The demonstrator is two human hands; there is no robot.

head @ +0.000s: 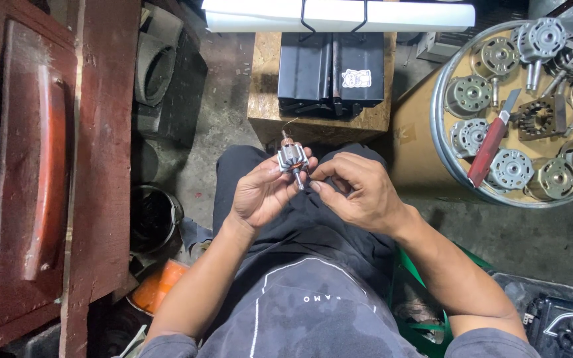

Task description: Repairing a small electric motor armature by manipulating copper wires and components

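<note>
Seen from above in a cluttered workshop: a round metal tray point(440, 126) at right, loaded with small motor stators point(467, 95) and a red-handled blade point(489, 144); a black metal box point(331, 69) on a wooden block point(266, 99) straight ahead, with a white rolled sheet point(339, 14) across its top; dark red wooden furniture point(41, 166) filling the left edge; an orange container point(159, 285) and a dark bucket point(154, 215) on the concrete floor below it. Nothing between the camera and the hands, raised over the lap in dark trousers. Small motor armature point(292, 161) upright between both hands, its shaft pointing down and toward the body, a thin wire curling off its top. Left hand point(264, 192) curled around the armature from the left, fingertips closed on its laminated core. Right hand point(359, 192) just beside it, thumb and forefinger pinched together near the lower shaft; too small to tell whether pinching a wire strand or the shaft itself.
</note>
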